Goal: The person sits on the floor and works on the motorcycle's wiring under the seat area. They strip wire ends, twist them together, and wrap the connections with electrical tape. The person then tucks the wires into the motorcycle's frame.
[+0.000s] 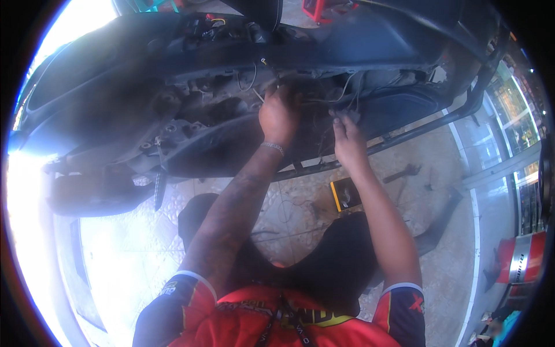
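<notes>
A dark scooter body [381,49] lies across the upper view, with an opened channel exposing grimy inner parts and loose cables [248,81]. My left hand [279,115] is curled inside that channel, just below a short lead with a metal tip [263,61]; its fingertips and whatever they hold are hidden. My right hand [350,139], a little lower and to the right, pinches a small greyish wired part [348,114] near the edge of the dark lower panel [404,110]. Thin wires run upward from that part into the body.
A tiled floor [289,205] lies under the scooter and my bent legs. On it are a black and yellow case [344,195] and a dark tool [399,174]. A red object [312,8] stands beyond the scooter; red containers [520,259] and a glass-fronted frame [514,110] line the right side.
</notes>
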`<act>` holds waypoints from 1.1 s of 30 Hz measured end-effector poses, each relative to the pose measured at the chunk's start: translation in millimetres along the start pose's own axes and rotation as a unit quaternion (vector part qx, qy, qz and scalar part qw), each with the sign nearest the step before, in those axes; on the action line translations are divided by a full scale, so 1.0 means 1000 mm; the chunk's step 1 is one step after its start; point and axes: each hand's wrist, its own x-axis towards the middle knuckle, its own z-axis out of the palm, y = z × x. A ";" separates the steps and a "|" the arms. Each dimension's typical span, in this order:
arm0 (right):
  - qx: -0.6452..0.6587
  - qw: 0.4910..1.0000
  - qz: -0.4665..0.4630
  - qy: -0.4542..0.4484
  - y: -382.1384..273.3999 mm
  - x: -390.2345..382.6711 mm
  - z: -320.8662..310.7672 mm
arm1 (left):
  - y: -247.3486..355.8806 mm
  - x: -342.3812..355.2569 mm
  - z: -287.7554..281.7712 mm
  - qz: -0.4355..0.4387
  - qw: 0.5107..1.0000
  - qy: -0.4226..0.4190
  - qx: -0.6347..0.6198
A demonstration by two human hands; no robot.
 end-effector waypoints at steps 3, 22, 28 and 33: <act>-0.140 0.988 0.066 -0.022 -0.007 0.004 -0.016 | 0.001 -0.001 0.000 0.001 1.000 0.008 -0.013; -0.234 0.971 0.044 -0.027 -0.043 0.015 -0.001 | -0.001 0.000 0.001 -0.012 1.000 0.010 -0.016; -0.086 0.988 0.095 -0.090 -0.047 0.029 0.011 | 0.001 0.001 -0.001 -0.023 0.999 0.000 -0.028; -0.102 0.995 -0.006 0.005 -0.042 0.025 0.025 | -0.001 0.001 -0.002 -0.014 0.999 0.006 -0.033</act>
